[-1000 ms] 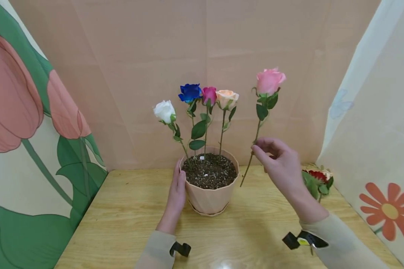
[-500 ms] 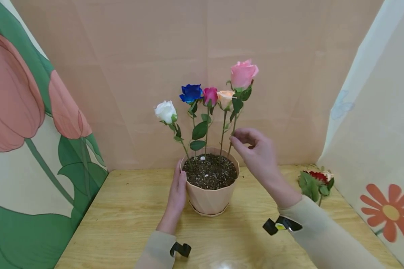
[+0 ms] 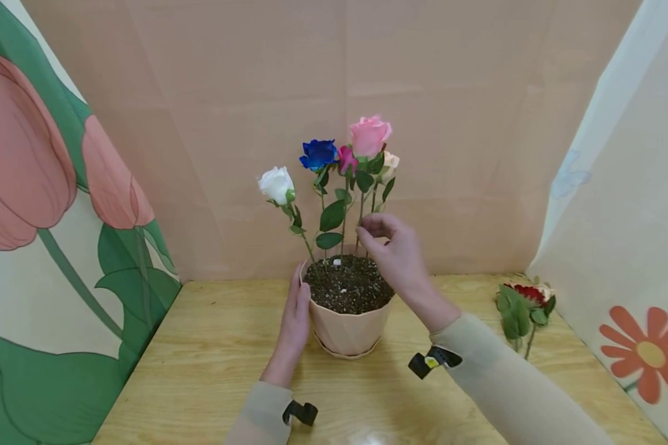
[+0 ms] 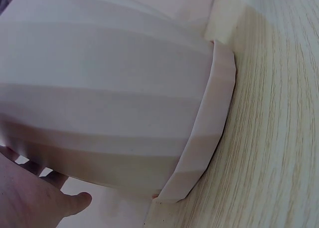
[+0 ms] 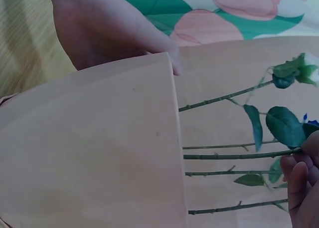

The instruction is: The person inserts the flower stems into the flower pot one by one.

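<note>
My right hand (image 3: 398, 256) pinches the stem of a pink rose (image 3: 370, 136) between thumb and fingertips, over the pot. In the right wrist view the held stem (image 5: 239, 156) runs down behind the pot's rim, which hides its lower end. My left hand (image 3: 294, 315) rests against the left side of the pale pink flowerpot (image 3: 351, 330), fingers fairly straight along its wall. Dark soil (image 3: 347, 293) fills the pot. Out of it stand a white rose (image 3: 276, 185), a blue rose (image 3: 318, 154), a magenta rose (image 3: 347, 159) and a peach rose (image 3: 391, 162), the last partly covered by the pink one.
Under the pot is a matching saucer (image 4: 202, 133) on the wooden table (image 3: 228, 346). At the table's right lie more flowers, including a dark red one (image 3: 531, 295) with green leaves (image 3: 513, 312). A plain backdrop (image 3: 228, 154) hangs close behind the pot.
My right hand has carried the pink rose leftward from beside the pot to over the soil, its bloom now in front of the peach one. The left hand has stayed on the pot.
</note>
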`<state>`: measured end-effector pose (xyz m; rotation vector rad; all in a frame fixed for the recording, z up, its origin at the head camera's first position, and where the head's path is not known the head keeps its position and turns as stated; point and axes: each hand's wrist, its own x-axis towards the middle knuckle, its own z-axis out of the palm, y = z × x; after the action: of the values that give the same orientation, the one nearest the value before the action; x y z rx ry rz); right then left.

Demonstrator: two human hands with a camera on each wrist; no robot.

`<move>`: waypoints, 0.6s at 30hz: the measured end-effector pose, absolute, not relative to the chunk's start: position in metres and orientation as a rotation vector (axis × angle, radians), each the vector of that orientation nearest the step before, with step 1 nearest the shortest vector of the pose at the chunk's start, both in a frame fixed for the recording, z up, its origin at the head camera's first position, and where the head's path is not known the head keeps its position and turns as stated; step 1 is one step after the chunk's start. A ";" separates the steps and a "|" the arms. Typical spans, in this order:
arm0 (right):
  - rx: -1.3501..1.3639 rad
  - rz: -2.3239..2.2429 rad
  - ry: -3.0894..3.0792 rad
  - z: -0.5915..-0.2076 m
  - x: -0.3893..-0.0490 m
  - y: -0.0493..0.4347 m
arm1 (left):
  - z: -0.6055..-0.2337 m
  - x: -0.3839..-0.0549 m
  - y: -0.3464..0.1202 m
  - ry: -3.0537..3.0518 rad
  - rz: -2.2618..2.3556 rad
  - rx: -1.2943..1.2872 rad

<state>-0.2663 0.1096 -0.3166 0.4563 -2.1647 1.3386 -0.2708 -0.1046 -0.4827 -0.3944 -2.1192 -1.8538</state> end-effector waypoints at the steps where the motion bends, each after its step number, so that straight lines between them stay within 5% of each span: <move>1: 0.452 1.333 -2.168 -0.317 -0.268 0.108 | -0.483 -0.271 -0.105 -2.121 -1.855 -0.392; 18: 0.465 1.307 -2.205 -0.335 -0.284 0.093 | -0.480 -0.270 -0.105 -2.108 -1.863 -0.406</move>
<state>-0.2840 0.0930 -0.3346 0.4650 -2.2048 1.3072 -0.2696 -0.1045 -0.4803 -0.4063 -2.1083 -1.8630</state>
